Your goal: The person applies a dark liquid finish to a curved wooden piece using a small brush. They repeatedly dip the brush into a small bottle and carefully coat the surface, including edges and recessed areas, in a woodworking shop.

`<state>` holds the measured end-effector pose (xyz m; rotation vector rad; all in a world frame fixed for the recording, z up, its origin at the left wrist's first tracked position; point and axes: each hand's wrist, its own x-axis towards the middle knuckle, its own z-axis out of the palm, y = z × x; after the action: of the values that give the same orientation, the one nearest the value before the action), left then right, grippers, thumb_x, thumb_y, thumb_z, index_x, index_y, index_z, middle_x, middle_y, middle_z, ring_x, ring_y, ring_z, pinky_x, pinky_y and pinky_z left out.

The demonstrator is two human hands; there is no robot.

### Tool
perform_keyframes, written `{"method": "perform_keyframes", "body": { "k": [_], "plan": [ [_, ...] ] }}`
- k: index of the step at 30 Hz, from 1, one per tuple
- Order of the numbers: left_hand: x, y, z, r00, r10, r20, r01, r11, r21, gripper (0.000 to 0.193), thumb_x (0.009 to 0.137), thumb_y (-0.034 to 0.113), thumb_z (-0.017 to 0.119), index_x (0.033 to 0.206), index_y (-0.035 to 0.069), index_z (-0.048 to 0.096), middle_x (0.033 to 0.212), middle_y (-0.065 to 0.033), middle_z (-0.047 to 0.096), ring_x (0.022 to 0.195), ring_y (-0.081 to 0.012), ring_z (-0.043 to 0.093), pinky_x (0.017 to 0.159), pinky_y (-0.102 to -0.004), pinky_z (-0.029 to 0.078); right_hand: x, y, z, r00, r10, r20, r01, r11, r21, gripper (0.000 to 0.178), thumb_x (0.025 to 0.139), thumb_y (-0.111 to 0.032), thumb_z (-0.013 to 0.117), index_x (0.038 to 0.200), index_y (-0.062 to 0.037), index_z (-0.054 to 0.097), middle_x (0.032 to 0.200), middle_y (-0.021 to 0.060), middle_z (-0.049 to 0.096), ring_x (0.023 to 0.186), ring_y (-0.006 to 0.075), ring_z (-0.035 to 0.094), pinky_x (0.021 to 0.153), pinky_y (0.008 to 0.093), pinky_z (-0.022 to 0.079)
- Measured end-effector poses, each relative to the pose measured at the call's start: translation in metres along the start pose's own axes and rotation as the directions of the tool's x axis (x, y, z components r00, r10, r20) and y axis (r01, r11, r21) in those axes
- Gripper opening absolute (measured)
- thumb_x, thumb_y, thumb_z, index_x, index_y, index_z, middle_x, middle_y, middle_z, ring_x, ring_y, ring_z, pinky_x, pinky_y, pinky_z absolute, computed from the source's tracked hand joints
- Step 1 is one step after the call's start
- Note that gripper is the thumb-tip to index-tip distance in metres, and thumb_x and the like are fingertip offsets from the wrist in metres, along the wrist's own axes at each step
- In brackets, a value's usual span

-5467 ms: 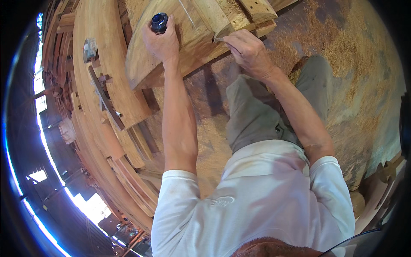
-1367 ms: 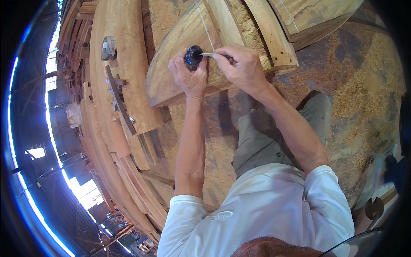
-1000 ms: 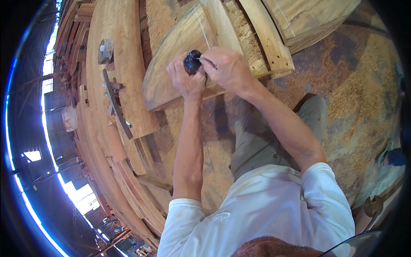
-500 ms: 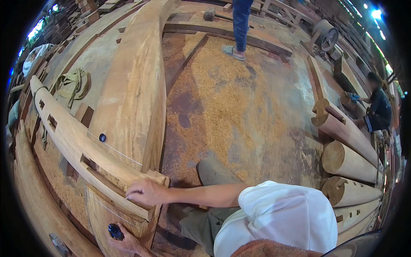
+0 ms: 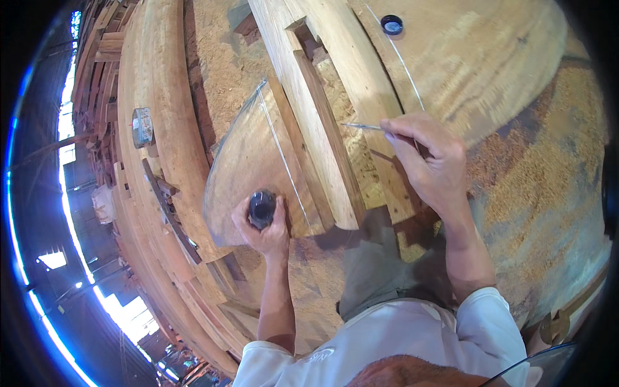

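My left hand is wrapped around a small dark jar, held low over a broad wood slab. In my right hand, thumb and fingers pinch a thin pointed stick-like tool; its exact kind is not clear. The tool's tip points left, over a long rough groove in a carved timber beam lying across the slab. A mortise hole is cut farther along the beam. Thin white lines run along the slab on both sides of the beam.
A black round cap lies on the slab right of the beam. At left are long rounded logs with a tin on one, plus stacked lumber. Sawdust covers the floor at right.
The view has swung left, taking the other people out of sight. My right hand, with the thin tool now plainly visible, shows on the beam's right; my left hand still holds the jar.
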<state>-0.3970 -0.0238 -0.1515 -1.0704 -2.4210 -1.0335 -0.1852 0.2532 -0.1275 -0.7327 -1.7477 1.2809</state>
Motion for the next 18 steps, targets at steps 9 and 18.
{"method": "perform_keyframes", "body": {
  "k": [9, 18],
  "plan": [
    [-0.006, 0.007, -0.003, 0.996, -0.041, 0.080, 0.036, 0.997, 0.064, 0.068, 0.082, 0.004, 0.095, 0.137, 0.003, 0.055, 0.130, -0.0109, 0.057, 0.121, -0.0244, 0.059, 0.108, -0.0387, 0.050, 0.070, 0.005, 0.024, 0.972, -0.123, 0.198, 0.158, 0.973, -0.170, 0.010, 0.094, -0.004, 0.076, 0.103, -0.0003, 0.077, 0.091, 0.0101, 0.074, 0.082, 0.0259, 0.071, 0.072, 0.0362, 0.056],
    [-0.001, 0.001, 0.008, 1.000, -0.020, 0.019, 0.021, 0.998, -0.053, 0.068, 0.081, 0.005, 0.095, 0.136, 0.003, 0.055, 0.127, -0.0126, 0.058, 0.117, -0.0253, 0.061, 0.102, -0.0385, 0.053, 0.127, 0.043, 0.101, 0.871, -0.373, 0.319, 0.473, 0.810, -0.346, 0.004, 0.085, -0.001, 0.068, 0.087, -0.0011, 0.071, 0.089, 0.0150, 0.071, 0.089, 0.0343, 0.073, 0.075, 0.0483, 0.061]
  ]
}}
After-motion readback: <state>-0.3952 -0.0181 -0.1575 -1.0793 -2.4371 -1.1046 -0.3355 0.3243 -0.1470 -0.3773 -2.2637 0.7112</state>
